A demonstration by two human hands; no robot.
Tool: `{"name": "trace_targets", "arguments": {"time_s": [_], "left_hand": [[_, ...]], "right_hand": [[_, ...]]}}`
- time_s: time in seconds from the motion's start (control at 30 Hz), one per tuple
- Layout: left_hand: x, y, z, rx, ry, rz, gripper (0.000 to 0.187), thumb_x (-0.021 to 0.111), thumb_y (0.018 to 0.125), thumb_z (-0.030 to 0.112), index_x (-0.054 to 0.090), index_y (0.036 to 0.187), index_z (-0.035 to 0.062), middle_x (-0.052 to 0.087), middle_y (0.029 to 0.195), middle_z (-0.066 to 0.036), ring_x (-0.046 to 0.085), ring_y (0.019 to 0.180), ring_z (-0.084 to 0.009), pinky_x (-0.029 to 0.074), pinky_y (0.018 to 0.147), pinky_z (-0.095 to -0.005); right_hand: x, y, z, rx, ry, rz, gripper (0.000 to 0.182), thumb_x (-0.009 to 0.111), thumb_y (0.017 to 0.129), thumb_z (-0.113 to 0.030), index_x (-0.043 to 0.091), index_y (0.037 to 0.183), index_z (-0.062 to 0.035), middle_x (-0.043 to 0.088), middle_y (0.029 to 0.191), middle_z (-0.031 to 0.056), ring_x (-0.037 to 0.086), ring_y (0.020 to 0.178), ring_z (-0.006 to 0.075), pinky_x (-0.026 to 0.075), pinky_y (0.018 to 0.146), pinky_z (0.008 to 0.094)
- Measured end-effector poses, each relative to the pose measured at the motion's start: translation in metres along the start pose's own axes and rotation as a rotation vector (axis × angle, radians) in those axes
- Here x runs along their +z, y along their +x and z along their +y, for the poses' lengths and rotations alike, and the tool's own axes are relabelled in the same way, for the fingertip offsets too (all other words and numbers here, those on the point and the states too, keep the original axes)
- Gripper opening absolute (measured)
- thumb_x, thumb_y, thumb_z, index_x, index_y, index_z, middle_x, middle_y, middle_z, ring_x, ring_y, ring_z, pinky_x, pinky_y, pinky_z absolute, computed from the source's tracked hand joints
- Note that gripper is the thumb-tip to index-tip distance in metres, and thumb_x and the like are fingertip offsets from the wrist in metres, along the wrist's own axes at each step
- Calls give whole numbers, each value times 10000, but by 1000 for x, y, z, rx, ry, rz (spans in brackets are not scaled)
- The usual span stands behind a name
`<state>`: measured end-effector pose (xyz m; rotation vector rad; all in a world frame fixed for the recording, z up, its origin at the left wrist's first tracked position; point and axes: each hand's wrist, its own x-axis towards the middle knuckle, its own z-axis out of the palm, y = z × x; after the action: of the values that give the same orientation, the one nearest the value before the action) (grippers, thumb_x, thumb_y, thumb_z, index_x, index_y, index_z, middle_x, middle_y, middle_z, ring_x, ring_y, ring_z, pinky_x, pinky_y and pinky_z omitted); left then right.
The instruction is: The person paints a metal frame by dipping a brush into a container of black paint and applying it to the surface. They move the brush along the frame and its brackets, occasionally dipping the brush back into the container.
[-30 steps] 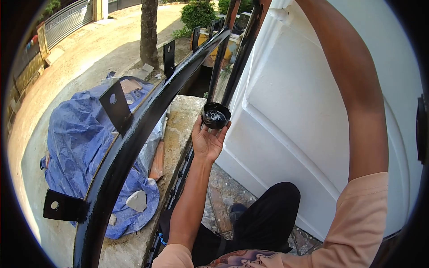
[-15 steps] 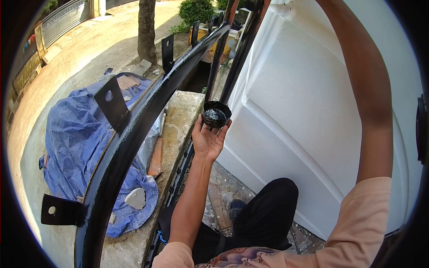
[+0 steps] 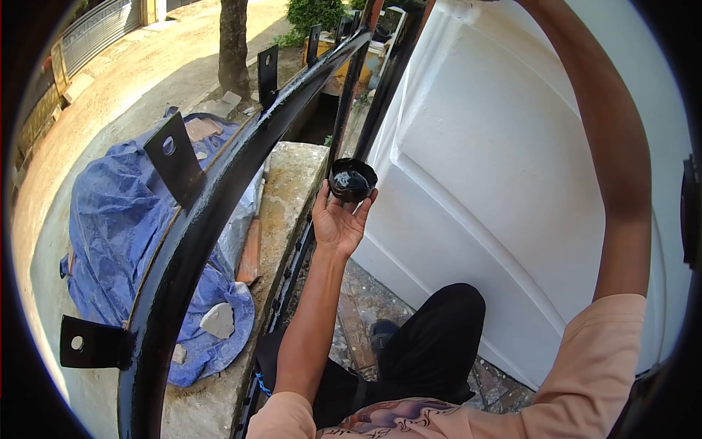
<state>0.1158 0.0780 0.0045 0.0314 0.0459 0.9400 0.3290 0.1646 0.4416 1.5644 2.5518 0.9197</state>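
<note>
My left hand (image 3: 339, 228) holds a small round black cup (image 3: 363, 193) from below, its fingers curled around the base and sides. Glossy black liquid, which looks like paint, lies inside it. My right arm (image 3: 618, 139) reaches up past the top edge of the picture, so the hand at its end is out of sight. Left of the cup curves a shiny black metal frame (image 3: 191, 230) with flat drilled tabs, such as the one at lower left (image 3: 93, 342). Dark upright bars (image 3: 347, 110) stand just behind the cup.
A white moulded wall (image 3: 468, 168) rises close on my right. Beyond the curved frame, a blue tarp (image 3: 124, 219) covers a heap beside a concrete ledge (image 3: 296, 172), with a broken white chunk (image 3: 218, 320) on it. A tree trunk (image 3: 234, 51) stands farther off by the road.
The view has shifted slightly, so the frame and tarp sit a little farther left. My right forearm has swung a little to the right. The cup stays in my left hand.
</note>
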Motion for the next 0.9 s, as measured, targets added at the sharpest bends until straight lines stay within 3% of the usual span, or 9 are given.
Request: {"name": "trace_targets", "arguments": {"time_s": [0.03,0.13,0.17,0.27,0.3,0.5,0.63,0.83,0.9], "left_hand": [[0,0,0,-1,-1,1,651,593,946,489,489,1310,-40,531,1267,-277,645,1107,-420,648,832,-348],[1,-1,1,2,-7,-2,660,598,943,490,487,1306,-50,530,1266,-279,642,1113,-420,645,838,-343],[2,-2,1,7,-9,-5,662,599,942,490,486,1305,-52,531,1266,-280,641,1114,-420,645,840,-341],[3,-2,3,-21,-74,-5,603,597,950,463,494,1321,-1,551,1266,-278,622,1132,-447,645,840,-379],[2,-2,3,-39,-106,-4,575,595,955,450,498,1328,25,561,1267,-277,612,1141,-460,645,839,-399],[3,-3,2,-39,-93,-15,594,594,956,447,485,1331,0,568,1254,-279,614,1138,-459,643,843,-402],[1,-2,3,-46,-101,-24,593,588,959,450,487,1331,0,570,1253,-280,617,1135,-455,645,838,-401],[2,-2,0,-39,-73,-27,605,586,957,464,493,1325,-7,553,1264,-283,625,1129,-441,648,829,-379],[6,-4,-3,-4,-11,-26,643,590,951,487,499,1303,-44,525,1275,-278,638,1121,-421,648,834,-341]], "right_hand": [[4,-11,-9,-73,-38,66,252,572,937,-140,695,1130,-32,699,1092,197,678,917,301,551,816,359],[-9,-17,-85,40,-257,-209,203,533,928,-116,683,1017,-12,706,1027,175,675,895,300,546,739,390],[-18,-13,-111,145,-411,-423,155,525,918,-98,662,927,-26,690,868,97,637,745,221,496,612,365],[20,-13,-75,370,373,-289,172,503,926,-96,672,915,-64,621,747,14,536,621,128,429,549,304],[3,-52,-110,298,926,62,201,482,950,-137,673,896,-108,561,721,-23,441,591,77,373,529,261],[9,-16,-82,373,-82,-205,246,470,988,-196,697,1026,-112,685,897,91,635,812,224,513,701,358],[5,-27,-60,170,-196,31,260,542,931,-146,706,1132,-123,711,1077,113,667,1009,287,546,866,396],[-10,-16,4,-236,23,198,230,579,870,-79,750,1018,-121,716,1070,105,668,1001,287,543,870,406],[-24,-21,-5,21,28,163,242,579,854,-51,754,1011,-110,718,1058,114,671,1000,284,542,874,404]]}}
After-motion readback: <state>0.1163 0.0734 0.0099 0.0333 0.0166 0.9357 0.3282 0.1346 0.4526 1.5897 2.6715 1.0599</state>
